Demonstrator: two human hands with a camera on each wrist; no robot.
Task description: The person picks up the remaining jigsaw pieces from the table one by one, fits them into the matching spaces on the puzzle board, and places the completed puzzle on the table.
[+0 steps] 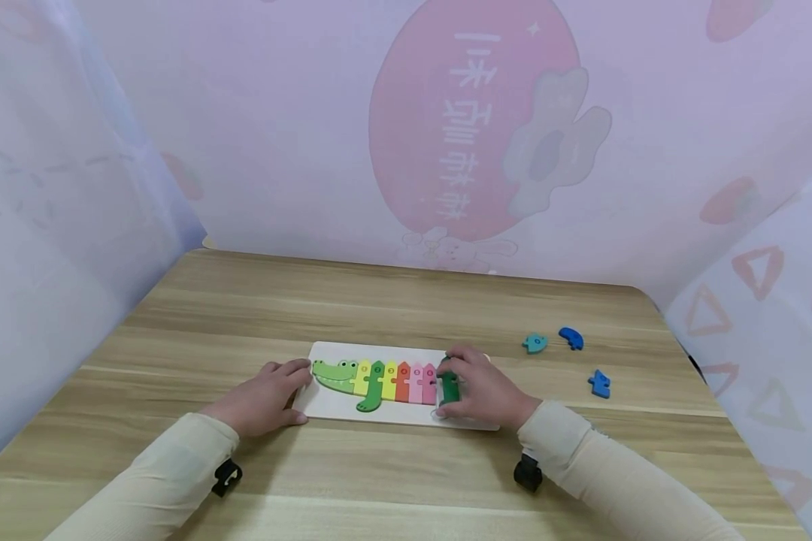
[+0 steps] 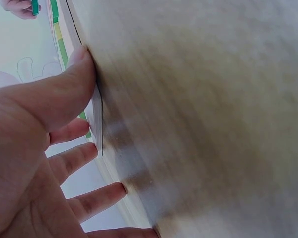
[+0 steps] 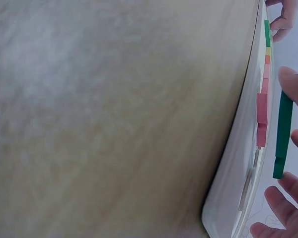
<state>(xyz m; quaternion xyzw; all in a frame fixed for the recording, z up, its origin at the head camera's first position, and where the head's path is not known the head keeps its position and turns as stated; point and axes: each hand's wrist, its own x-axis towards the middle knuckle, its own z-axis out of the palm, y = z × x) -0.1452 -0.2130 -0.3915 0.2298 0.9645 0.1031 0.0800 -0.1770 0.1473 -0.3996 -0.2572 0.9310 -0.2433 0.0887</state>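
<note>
A white wooden board (image 1: 392,415) lies on the table, with a crocodile puzzle (image 1: 379,381) in yellow, green, red and pink numbered pieces. At its left end rests my left hand (image 1: 264,398), thumb and fingers spread against the edge; the left wrist view shows the thumb tip (image 2: 78,54) touching the board's side. Over the board's right part, my right hand (image 1: 480,391) pinches a dark green puzzle piece (image 1: 450,387) between thumb and fingers. The right wrist view shows this green piece (image 3: 283,134) apart from the board, beside the pink pieces (image 3: 261,119). My hand partly covers it.
Right of the board lie a teal puzzle piece (image 1: 534,343), a dark blue curved piece (image 1: 571,338) and a blue piece (image 1: 600,384). The wooden table (image 1: 379,481) ends at a printed cloth backdrop (image 1: 277,150) behind, with similar cloth at both sides.
</note>
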